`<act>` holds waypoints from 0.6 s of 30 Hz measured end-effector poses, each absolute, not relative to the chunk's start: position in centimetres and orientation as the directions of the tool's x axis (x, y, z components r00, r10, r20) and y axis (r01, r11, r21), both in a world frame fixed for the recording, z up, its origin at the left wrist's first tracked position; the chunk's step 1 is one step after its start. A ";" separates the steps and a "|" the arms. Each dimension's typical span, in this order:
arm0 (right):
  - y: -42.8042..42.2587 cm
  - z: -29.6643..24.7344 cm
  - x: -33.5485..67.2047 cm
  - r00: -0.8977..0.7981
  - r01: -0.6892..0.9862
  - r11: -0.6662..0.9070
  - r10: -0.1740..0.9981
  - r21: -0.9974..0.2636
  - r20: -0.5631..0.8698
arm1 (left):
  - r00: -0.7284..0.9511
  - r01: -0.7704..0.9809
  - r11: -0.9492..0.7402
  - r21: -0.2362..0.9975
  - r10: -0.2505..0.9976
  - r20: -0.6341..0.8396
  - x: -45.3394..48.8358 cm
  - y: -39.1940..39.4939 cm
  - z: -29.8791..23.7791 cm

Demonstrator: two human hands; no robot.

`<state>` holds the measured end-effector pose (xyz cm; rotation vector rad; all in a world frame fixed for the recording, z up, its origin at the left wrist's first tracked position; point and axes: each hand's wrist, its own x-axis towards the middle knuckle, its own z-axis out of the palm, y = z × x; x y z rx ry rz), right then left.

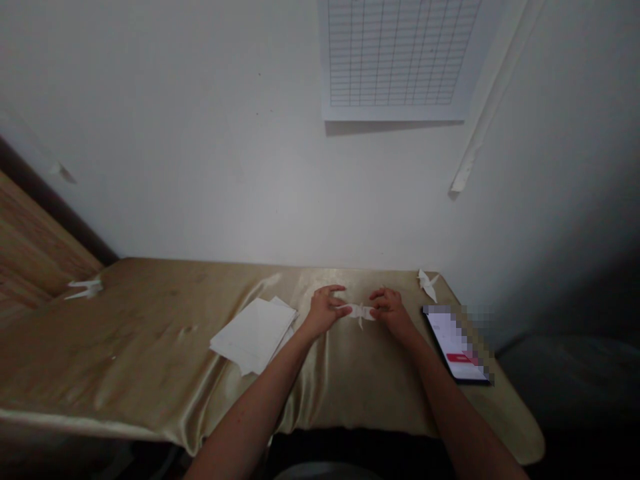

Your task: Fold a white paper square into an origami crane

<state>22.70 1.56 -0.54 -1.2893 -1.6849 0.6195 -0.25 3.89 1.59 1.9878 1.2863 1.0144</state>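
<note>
A small white origami crane (361, 311) is stretched between my two hands, just above the gold cloth. My left hand (327, 308) pinches its left wing between thumb and fingers. On the other side, my right hand (390, 308) grips the right wing the same way. The crane's narrow neck and tail stick out between the spread wings. To the left of my left hand lies a stack of white paper squares (255, 332), partly behind my forearm.
A shiny gold cloth (150, 347) with folds covers the table against the white wall. Another folded crane (428, 285) lies at the back right, near a lit phone (453, 343). More folded white paper (87, 288) sits far left. A printed grid sheet (400, 60) hangs on the wall.
</note>
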 end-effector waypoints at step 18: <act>1.6 -0.7 22.8 -0.043 0.503 0.330 0.933 -0.799 0.358 | 0.241 0.514 -0.381 0.769 0.924 0.297 -0.4 4.3 1.2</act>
